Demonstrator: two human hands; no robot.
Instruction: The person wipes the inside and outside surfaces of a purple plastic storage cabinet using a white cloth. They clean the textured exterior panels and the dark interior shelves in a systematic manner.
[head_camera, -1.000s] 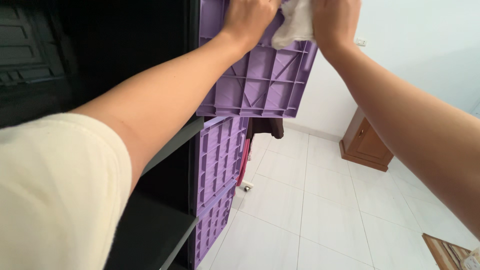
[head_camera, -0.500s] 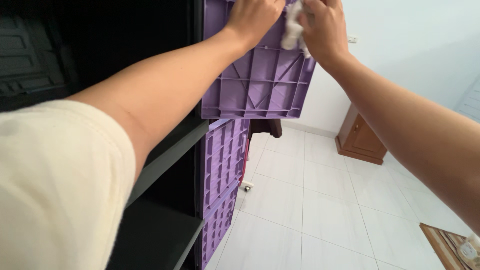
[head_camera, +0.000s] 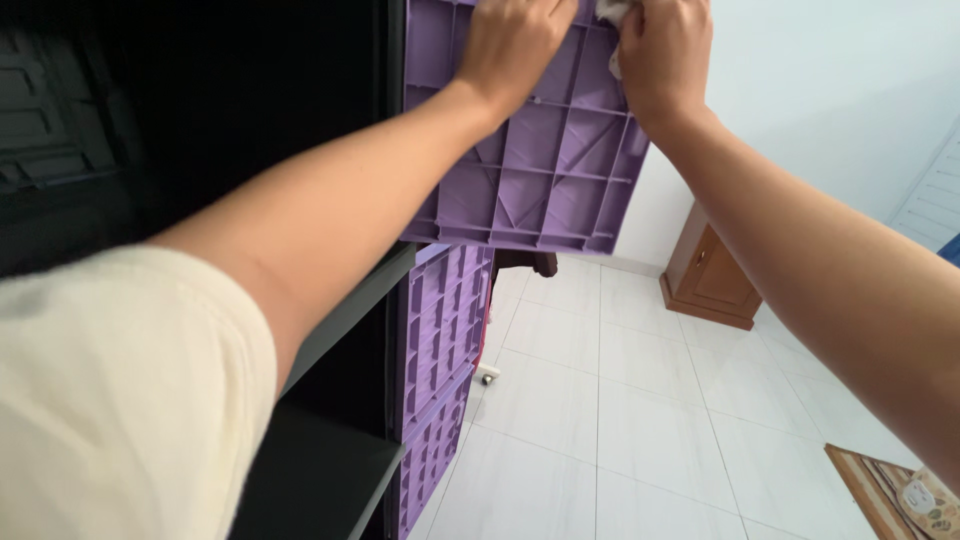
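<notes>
1. Head view looks along both bare arms, raised to the top door (head_camera: 530, 150) of a black cabinet (head_camera: 250, 130); this purple ribbed door stands swung out from the cabinet's front edge, its inner side facing the camera.
2. Left hand (head_camera: 515, 45) lies flat on the door near its upper edge, fingers spread on the ribs, pressing rather than gripping; it looks to be steadying the panel.
3. Right hand (head_camera: 665, 50) is closed around a white cloth (head_camera: 612, 12), bunched against the door's upper right corner; only a small part of the cloth shows between the two hands, at the top edge of the picture.
4. Judged from this, the step in hand is wiping the inside of the top door, with the cloth now at the upper rim.
5. A next stroke would call for firm pressure into the hollows between the ribs while the left hand stops the door from swinging.
6. Below, two more purple doors (head_camera: 440, 330) also stand open from the cabinet's front edge.
7. Beyond them lie a white tiled floor (head_camera: 620, 430), a brown wooden cupboard (head_camera: 712, 275) against the wall, and a mat (head_camera: 895, 490) at the lower right corner.
</notes>
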